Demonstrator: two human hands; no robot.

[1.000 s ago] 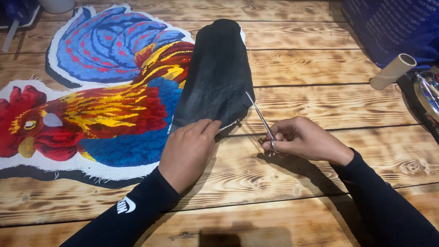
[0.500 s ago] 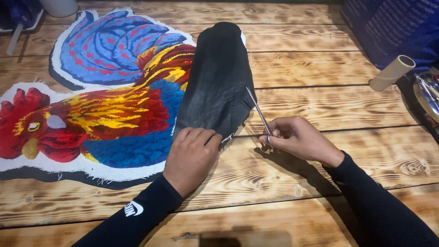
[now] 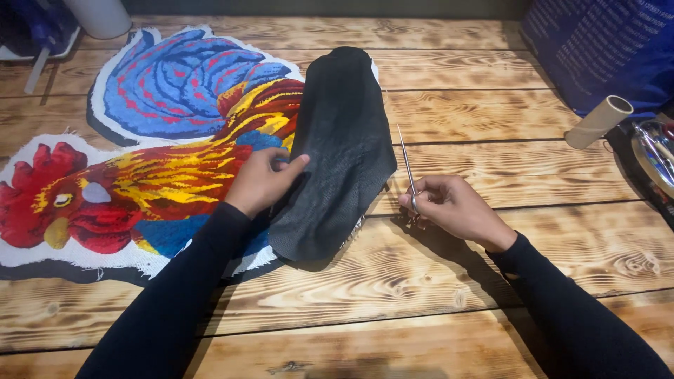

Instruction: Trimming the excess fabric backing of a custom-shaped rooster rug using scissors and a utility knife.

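The left hand [image 3: 261, 181] lies flat and open on the black cloth [image 3: 340, 151] that is folded over the rooster picture [image 3: 140, 154] on the wooden counter [image 3: 435, 281]. The right hand [image 3: 449, 207] is closed around thin scissors [image 3: 408, 168], just beside the cloth. The sharp tips could poke fingers or snip the rooster if the cloth slides.

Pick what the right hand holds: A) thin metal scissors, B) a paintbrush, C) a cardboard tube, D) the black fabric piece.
A: the right hand grips thin metal scissors, blades pointing away over the wooden table, while the left hand rests on the black fabric piece and the cardboard tube lies untouched.
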